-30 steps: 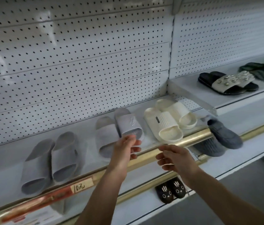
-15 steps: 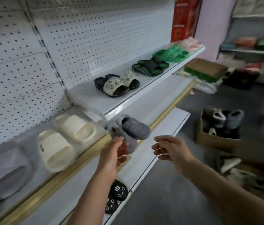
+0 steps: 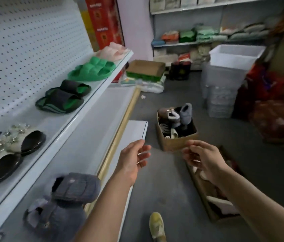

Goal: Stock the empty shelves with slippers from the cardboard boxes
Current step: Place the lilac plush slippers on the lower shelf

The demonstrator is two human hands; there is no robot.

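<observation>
A small cardboard box (image 3: 174, 142) full of mixed slippers stands on the grey floor ahead. A longer cardboard box (image 3: 207, 194) lies below my right hand (image 3: 202, 159). Both my left hand (image 3: 132, 159) and my right hand hover empty over the floor, fingers loosely apart. On the white upper shelf (image 3: 64, 123) sit black studded slippers (image 3: 10, 151), black-and-green slippers (image 3: 62, 98), green slippers (image 3: 92, 69) and pink ones (image 3: 113, 51). Grey fuzzy slippers (image 3: 62, 201) rest on the middle shelf (image 3: 99, 123).
White plastic bins (image 3: 228, 70) are stacked on the floor at the right, with red bags (image 3: 273, 116) beside them. An open flat box (image 3: 146, 69) sits on packages at the aisle end. Back shelves hold stacked goods. My yellow shoe (image 3: 157, 226) shows below.
My view has swung right from the shelf front toward the aisle floor and boxes. Both hands have come away from the grey slippers and shelf rail and now hang over the floor.
</observation>
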